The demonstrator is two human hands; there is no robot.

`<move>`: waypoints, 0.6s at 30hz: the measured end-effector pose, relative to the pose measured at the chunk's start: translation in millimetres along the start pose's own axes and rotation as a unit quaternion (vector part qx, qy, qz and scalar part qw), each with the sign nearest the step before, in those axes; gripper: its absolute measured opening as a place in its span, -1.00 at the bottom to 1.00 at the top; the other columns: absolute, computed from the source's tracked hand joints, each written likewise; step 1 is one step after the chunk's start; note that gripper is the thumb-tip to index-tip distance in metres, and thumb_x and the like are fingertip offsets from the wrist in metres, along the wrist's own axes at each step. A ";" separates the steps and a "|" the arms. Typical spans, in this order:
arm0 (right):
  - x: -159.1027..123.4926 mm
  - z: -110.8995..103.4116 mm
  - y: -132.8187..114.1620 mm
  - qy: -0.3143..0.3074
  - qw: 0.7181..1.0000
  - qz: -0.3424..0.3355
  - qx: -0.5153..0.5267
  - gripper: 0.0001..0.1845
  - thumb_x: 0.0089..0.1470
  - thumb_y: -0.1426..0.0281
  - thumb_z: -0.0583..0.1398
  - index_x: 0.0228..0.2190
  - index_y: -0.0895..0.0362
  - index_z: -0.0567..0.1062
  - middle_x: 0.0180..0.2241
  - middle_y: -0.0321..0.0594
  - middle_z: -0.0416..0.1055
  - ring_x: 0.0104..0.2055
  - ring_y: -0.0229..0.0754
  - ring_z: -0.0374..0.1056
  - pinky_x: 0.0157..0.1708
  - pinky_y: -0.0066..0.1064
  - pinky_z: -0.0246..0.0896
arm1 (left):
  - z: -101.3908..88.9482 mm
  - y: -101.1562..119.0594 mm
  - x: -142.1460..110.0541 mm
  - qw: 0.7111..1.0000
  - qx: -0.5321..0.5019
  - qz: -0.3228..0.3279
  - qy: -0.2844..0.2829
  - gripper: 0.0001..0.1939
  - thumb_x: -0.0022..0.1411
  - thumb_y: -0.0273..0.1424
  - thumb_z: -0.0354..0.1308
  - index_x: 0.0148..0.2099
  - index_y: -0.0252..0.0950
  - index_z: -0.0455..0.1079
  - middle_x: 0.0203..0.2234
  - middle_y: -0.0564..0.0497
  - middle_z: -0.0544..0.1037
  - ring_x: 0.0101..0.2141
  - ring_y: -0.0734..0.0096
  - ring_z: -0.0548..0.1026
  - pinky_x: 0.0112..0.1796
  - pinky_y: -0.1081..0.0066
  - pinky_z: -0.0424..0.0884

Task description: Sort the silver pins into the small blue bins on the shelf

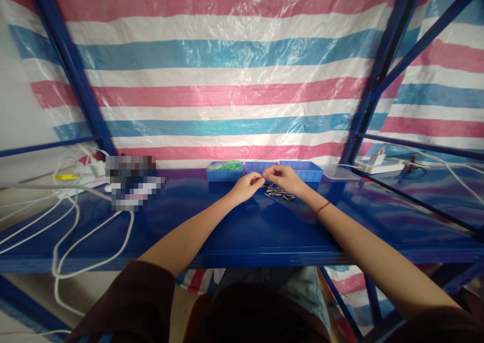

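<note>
My left hand (247,184) and my right hand (283,177) meet over the blue tabletop, with fingers pinched close together. Whatever sits between the fingertips is too small to make out. Just below my right hand lies a loose pile of thin metal pieces, like screws or pins (280,193). Behind the hands stands a row of blue plastic bins. The left bin (217,175) holds green, clear-wrapped material (230,166). My hands partly cover the middle bin (260,166) and the right bin (312,174).
White cables (77,222) and a power strip (88,179) spread over the left side, beside a blurred-out item (132,181). A clear lid (342,172) lies right of the bins, near another white power strip (381,165). Blue frame posts (372,86) and a striped sheet (227,96) enclose the table (234,237).
</note>
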State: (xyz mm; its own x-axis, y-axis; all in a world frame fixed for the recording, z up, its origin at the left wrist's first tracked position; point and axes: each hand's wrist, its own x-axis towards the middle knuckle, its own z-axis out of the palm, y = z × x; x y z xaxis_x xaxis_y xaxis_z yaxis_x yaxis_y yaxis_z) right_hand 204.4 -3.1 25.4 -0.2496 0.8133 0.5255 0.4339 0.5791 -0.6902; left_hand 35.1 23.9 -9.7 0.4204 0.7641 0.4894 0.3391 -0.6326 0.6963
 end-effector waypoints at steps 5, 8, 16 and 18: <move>-0.5 1.5 -6.0 0.017 0.999 -0.025 -0.039 -0.75 -0.05 0.24 0.15 -0.43 0.16 0.49 -0.42 -0.19 0.48 -0.39 -0.22 0.34 -0.32 -0.37 0.22 | -1.6 3.4 -0.1 0.999 -0.022 0.012 0.043 -0.84 0.13 -0.32 0.11 -0.28 -0.31 0.33 -0.38 0.03 0.49 -0.37 0.48 0.43 -0.25 0.43 0.37; 0.1 0.5 -2.9 0.024 0.998 -0.030 -0.059 -0.76 -0.04 0.26 0.14 -0.42 0.17 0.49 -0.40 -0.18 0.48 -0.40 -0.22 0.33 -0.33 -0.38 0.21 | -4.0 5.3 0.4 0.997 -0.015 0.018 0.077 -0.86 0.11 -0.34 0.13 -0.31 -0.32 0.32 -0.37 0.03 0.47 -0.37 0.49 0.43 -0.24 0.43 0.37; -0.8 -1.3 6.2 -0.058 0.995 -0.015 -0.078 -0.73 -0.03 0.26 0.12 -0.50 0.19 0.51 -0.49 -0.24 0.45 -0.44 -0.26 0.29 -0.37 -0.43 0.17 | -7.8 10.9 -1.4 0.993 0.016 0.054 0.099 -0.78 0.12 -0.28 0.13 -0.24 -0.31 0.32 -0.35 0.01 0.45 -0.37 0.47 0.42 -0.24 0.42 0.37; -0.6 -1.2 5.4 -0.069 0.997 0.021 -0.033 -0.73 -0.05 0.24 0.14 -0.51 0.19 0.50 -0.53 -0.27 0.41 -0.47 -0.28 0.27 -0.42 -0.45 0.16 | -6.9 12.0 -2.9 0.992 0.047 0.072 0.095 -0.67 0.11 -0.24 0.14 -0.11 -0.30 0.30 -0.31 -0.02 0.45 -0.34 0.45 0.41 -0.21 0.39 0.36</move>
State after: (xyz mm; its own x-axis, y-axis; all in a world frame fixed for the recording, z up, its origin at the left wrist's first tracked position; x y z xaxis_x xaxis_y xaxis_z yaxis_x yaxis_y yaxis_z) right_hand 208.0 -0.5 21.9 -0.3445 0.8391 0.4210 0.5010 0.5436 -0.6735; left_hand 32.1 15.0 0.9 0.3074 0.6698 0.6759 0.3683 -0.7387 0.5645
